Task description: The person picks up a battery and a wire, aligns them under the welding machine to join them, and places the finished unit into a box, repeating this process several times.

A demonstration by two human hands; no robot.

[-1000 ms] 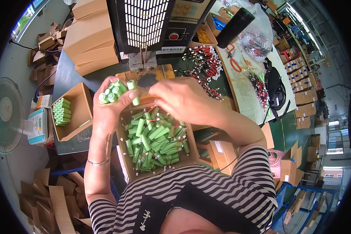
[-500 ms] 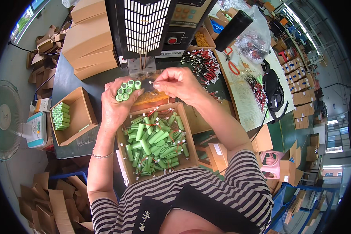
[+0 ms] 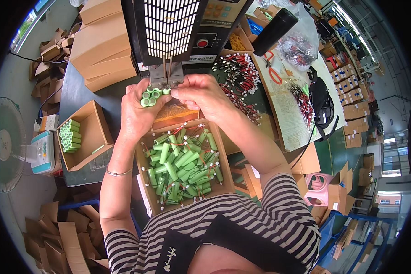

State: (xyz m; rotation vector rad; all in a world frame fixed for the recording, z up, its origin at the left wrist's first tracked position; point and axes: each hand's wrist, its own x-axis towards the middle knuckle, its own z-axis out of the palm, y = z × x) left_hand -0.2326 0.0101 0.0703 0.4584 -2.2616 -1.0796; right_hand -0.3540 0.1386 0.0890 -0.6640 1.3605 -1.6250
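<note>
My left hand (image 3: pixel 138 108) is closed around a bundle of green battery cells (image 3: pixel 153 97), with their round ends facing up toward me. The bundle is under the two thin copper-coloured rods (image 3: pixel 167 68) of a black spot welder (image 3: pixel 171 29). From the other side, my right hand (image 3: pixel 197 94) pinches close to the rightmost cell, right by the rod tips. What its fingertips hold is hidden. Below both hands stands a cardboard box (image 3: pixel 224 157) of loose green cells (image 3: pixel 185 160) with red and black wires and white plugs.
Left of me, a cardboard tray (image 3: pixel 102 125) holds stacked green cells beside a fan (image 3: pixel 7 144). Wire leads with white plugs (image 3: pixel 242 75) lie right of the welder. Farther right are orange-handled scissors (image 3: pixel 274 73) and a black cylinder (image 3: pixel 275 33). Flattened cartons (image 3: pixel 102 43) are stacked far left.
My right hand has moved left and up to the cells, and the small pale-tipped piece in its fingers no longer shows. My left hand has brought the bundle up under the rods.
</note>
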